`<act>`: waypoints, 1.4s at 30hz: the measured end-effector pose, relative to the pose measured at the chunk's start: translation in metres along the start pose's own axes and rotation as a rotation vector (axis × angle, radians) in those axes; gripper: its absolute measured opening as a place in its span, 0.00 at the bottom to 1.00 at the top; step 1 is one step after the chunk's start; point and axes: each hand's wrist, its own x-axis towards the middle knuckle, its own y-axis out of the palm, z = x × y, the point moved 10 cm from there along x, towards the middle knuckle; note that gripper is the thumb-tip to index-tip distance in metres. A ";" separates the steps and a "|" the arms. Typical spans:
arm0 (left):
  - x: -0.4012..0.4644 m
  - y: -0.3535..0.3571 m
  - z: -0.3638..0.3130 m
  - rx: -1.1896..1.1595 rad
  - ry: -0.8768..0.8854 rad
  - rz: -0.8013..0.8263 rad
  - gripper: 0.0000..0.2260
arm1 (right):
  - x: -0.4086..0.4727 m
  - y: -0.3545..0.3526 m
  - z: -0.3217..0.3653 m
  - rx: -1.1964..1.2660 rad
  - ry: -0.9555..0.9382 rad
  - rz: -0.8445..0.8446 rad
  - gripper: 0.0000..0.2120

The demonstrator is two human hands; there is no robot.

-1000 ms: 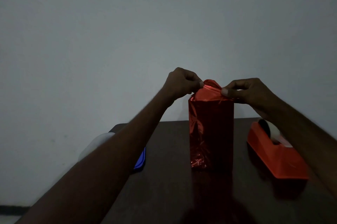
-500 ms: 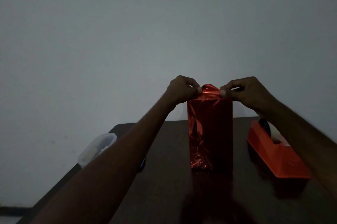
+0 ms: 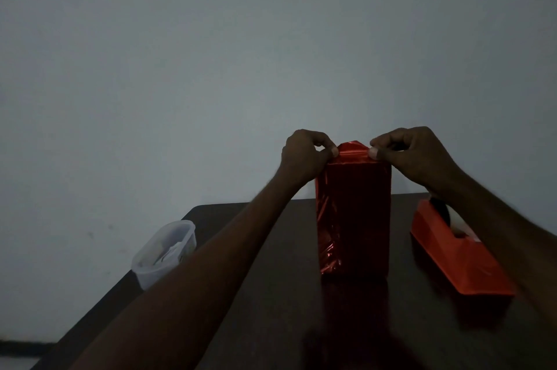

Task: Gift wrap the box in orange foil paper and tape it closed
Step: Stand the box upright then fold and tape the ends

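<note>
A tall box wrapped in shiny orange foil paper stands upright in the middle of the dark table. At its top a loose foil flap sticks up. My left hand pinches the flap's left corner between thumb and fingers. My right hand pinches the right corner the same way. Both hands sit level with the top edge of the box.
An orange tape dispenser with a tape roll lies on the table to the right of the box, under my right forearm. A translucent plastic container stands at the table's left edge. A plain wall rises behind.
The top flap has been flattened and lowered toward the box top. My left forearm has shifted, so the plastic container shows in full, and the blue thing beside it is no longer visible.
</note>
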 end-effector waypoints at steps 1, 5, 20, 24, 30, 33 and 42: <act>-0.001 0.001 0.001 -0.001 -0.004 0.002 0.04 | 0.000 0.000 0.000 -0.012 -0.007 -0.003 0.04; -0.002 0.002 0.007 0.004 -0.017 0.015 0.04 | -0.002 0.005 0.001 -0.051 -0.016 0.000 0.03; -0.005 0.000 0.016 -0.021 -0.027 -0.082 0.02 | -0.004 0.009 0.007 -0.169 -0.080 -0.050 0.06; -0.006 -0.002 0.014 -0.005 -0.027 -0.078 0.03 | -0.001 0.012 0.000 -0.116 -0.044 0.009 0.05; -0.008 -0.003 0.014 -0.029 -0.041 -0.069 0.06 | 0.000 0.012 -0.009 0.044 0.018 0.020 0.05; -0.009 -0.002 0.018 -0.103 -0.106 -0.043 0.12 | -0.002 0.014 -0.003 0.052 -0.015 0.041 0.07; -0.011 0.006 0.016 -0.114 -0.134 0.040 0.05 | -0.006 0.017 0.000 -0.021 -0.043 0.055 0.14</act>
